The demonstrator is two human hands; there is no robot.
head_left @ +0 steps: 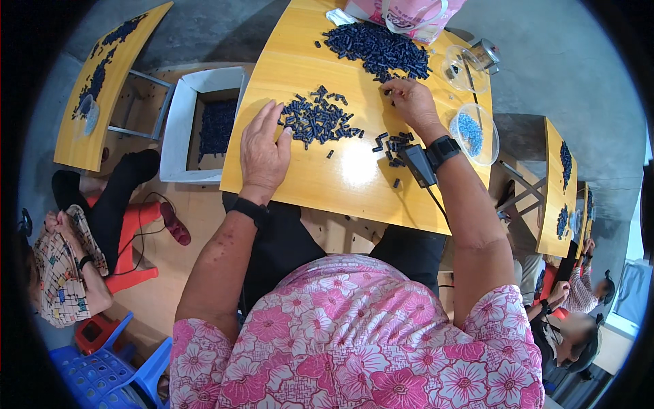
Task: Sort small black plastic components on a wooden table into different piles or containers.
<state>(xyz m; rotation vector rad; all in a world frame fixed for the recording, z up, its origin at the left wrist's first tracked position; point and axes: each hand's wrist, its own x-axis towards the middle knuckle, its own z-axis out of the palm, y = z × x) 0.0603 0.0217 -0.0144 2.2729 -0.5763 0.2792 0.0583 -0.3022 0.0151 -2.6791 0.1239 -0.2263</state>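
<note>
The person's left hand (pixel 264 146) lies with its fingers extended and its thumb spread away from them, at the left side of a loose middle pile (pixel 317 120) of small dark cylindrical pieces on the yellow surface (pixel 306 178). The right hand (pixel 412 102) is curled, thumb and forefinger drawn close together at the near edge of a larger heap (pixel 381 49) of the same pieces; whether a piece is pinched between the fingertips cannot be told. A small cluster (pixel 394 144) of the pieces lies on the near side of the right hand, next to a black device (pixel 417 165) with a cable, at the right wrist. Each wrist wears a dark band.

Farther out, to the right, stands a clear bowl (pixel 469 134) of light blue beads, with a clear round container (pixel 465 69) beyond it and a metal cup (pixel 485 56) just beside that. A pink bag (pixel 415 15) with pale handles stands behind the larger heap. Left of the surface, a white box (pixel 175 133) holds more dark pieces. At the far left, another person sits on a red stool (pixel 129 249) near a second table (pixel 82 146); more people sit at the far right.
</note>
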